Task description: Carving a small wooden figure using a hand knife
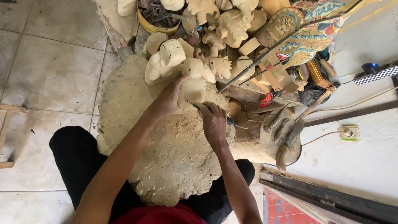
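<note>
Nearest us, our right hand (214,124) is curled tight around a slim dark carving tool (211,111), its tip against a pale unpainted wooden figure (192,89). Our left hand (168,101) wraps that figure, steadying it on the rough, chip-worn wooden chopping block (166,149). Beyond lie heaped pale carved wooden pieces (224,25) and painted flat puppets (306,29).

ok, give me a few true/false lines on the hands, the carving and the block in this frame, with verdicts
1. The left hand grips the pale unpainted wooden carving. True.
2. The right hand is empty. False: it holds a thin dark-handled tool against the carving.
3. The carving rests on a rough, chipped wooden block. True.
4. The block stands on a green carpet. False: it stands on a pale tiled floor.
5. The painted flat puppet lies in the person's lap. False: it lies at upper right, beyond the carvings.
</note>
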